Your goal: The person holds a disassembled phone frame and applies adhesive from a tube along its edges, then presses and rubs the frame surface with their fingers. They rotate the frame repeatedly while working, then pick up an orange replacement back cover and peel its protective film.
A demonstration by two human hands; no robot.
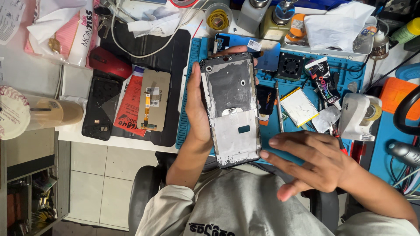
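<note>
My left hand point(197, 114) grips an opened phone frame point(231, 109) by its left edge, holding it upright over the blue work mat point(192, 57). The frame shows its bare inner side: a grey metal plate above, a pale panel with a small dark square below. My right hand point(315, 161) hovers open just right of the frame's lower corner, fingers spread, one fingertip touching or nearly touching that corner. It holds nothing.
On the mat lie a blue phone back cover point(262, 50), a small black fan point(291, 65), a flat battery point(299, 106), a metal tool point(279, 107) and a tape dispenser point(361, 116). A display panel point(153, 100) and a black phone frame point(99, 107) lie to the left.
</note>
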